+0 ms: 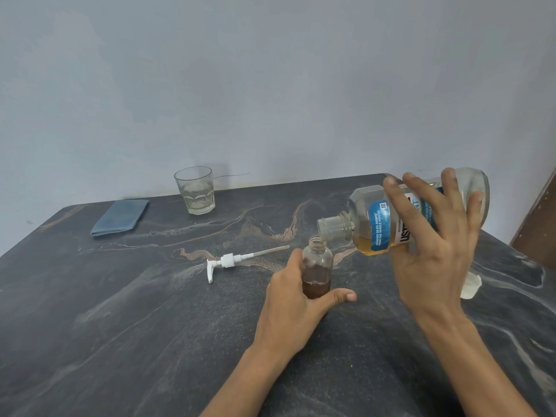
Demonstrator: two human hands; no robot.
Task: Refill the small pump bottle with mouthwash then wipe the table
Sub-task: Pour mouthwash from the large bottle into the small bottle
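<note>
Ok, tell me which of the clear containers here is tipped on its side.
The mouthwash bottle, tilted in the right hand. The small pump bottle and the glass are upright.

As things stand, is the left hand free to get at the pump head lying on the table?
Probably not yet: the left hand grips the small bottle being filled. The pump head lies unobstructed just left of it.
</note>
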